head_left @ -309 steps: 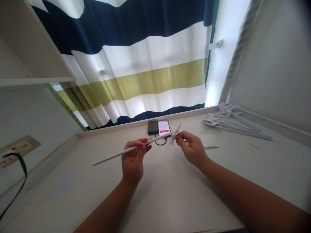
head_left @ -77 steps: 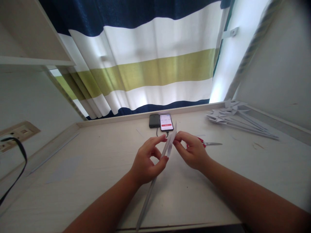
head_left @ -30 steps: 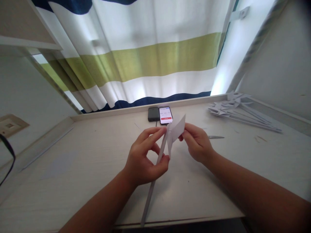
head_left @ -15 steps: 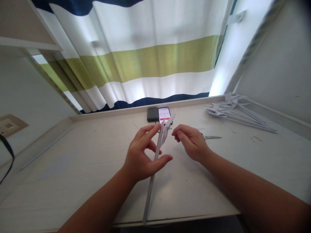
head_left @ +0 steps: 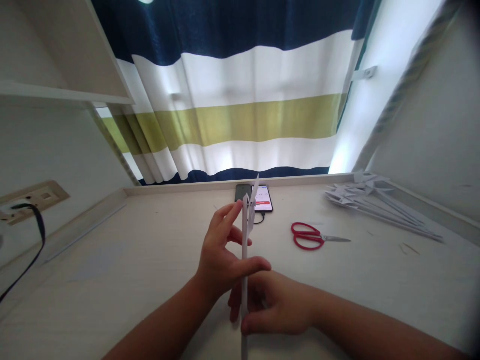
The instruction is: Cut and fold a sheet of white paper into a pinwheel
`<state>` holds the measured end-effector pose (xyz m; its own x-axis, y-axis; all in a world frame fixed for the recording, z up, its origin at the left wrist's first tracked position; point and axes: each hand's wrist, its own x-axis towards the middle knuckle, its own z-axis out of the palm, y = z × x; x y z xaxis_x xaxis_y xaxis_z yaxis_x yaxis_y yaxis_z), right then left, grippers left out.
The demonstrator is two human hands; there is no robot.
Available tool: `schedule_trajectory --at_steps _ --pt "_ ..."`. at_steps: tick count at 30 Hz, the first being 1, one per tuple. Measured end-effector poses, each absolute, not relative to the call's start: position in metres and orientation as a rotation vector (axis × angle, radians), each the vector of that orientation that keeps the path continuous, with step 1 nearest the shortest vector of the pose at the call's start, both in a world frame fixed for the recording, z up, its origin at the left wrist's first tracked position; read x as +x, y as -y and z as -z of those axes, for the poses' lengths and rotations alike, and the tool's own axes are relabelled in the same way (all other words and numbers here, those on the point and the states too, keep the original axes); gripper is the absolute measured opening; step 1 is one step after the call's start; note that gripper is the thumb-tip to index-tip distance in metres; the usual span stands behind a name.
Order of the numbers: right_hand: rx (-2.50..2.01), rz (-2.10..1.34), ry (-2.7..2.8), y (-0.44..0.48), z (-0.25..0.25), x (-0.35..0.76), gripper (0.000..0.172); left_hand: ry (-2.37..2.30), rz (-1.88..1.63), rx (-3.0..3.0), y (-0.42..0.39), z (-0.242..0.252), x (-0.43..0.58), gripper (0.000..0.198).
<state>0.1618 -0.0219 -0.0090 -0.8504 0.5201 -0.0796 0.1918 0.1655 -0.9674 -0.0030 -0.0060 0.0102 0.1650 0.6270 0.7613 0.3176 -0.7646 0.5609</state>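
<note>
Left hand [head_left: 221, 260], right hand [head_left: 281, 302], each grip clasping a slim white stick [head_left: 245, 250], pointed paper blades [head_left: 251, 216] (thin) atop

L hand [head_left: 219, 260] & R hand [head_left: 281, 302] bare, forearms [head_left: 168, 315] likewise

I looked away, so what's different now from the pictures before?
The right hand let go of the paper pinwheel and moved down, toward the person, to grip the white stick lower. The stick turned from slanting to pointing straight away. The red scissors, partly covered before, now show fully.

The left hand still holds the stick; the pinwheel pile and phone stayed put.
</note>
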Motion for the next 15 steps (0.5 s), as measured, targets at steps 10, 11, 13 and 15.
schedule_trajectory --at_steps 10,11,13,15 --pt "-0.710 -1.838 2.037 0.025 0.016 0.159 0.017 -0.966 -1.716 2.524 0.007 -0.023 -0.008 0.101" --pt "-0.709 -1.828 2.034 0.025 0.016 0.160 0.016 -0.948 -1.747 2.555 0.008 -0.024 -0.009 0.101" --pt "-0.704 -1.771 2.076 0.026 0.014 0.160 0.016 -0.901 -1.804 2.596 0.009 -0.026 -0.011 0.100" --pt "-0.688 -1.697 2.151 0.026 0.011 0.162 0.018 -0.842 -1.846 2.603 0.012 -0.027 -0.012 0.098"
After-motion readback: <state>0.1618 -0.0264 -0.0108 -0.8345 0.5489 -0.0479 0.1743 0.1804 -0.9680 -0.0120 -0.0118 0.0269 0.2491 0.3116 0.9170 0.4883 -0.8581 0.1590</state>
